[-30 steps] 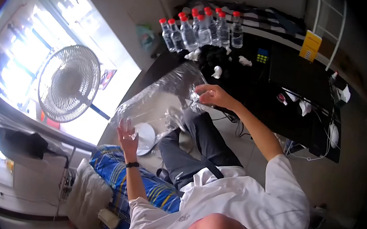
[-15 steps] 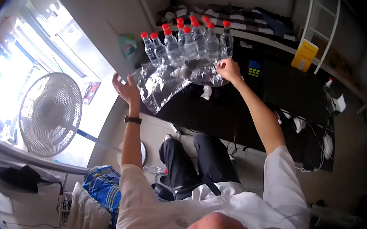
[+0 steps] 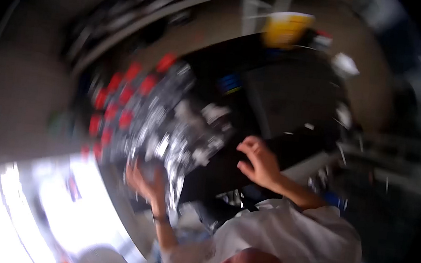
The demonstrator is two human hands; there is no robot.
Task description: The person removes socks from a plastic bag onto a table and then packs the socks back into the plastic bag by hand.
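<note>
The view is smeared by motion. Several clear bottles with red caps stand grouped on the dark table. Crinkled clear plastic film lies against the near side of the group. My left hand is at the film's near left edge, fingers spread; whether it touches the film is blurred. Off to the right of the film, my right hand hovers over the table, thumb and fingers apart, with nothing in it. A small white crumpled piece shows beside the film.
On the table are a small device with blue and yellow-green parts and a large dark flat panel. A yellow box-like object stands at the far edge. A bright window and part of a fan are lower left.
The whole view has swung round to the right. My right hand has let go of the film's edge and drawn back toward my body. My left hand is closer to the film.
</note>
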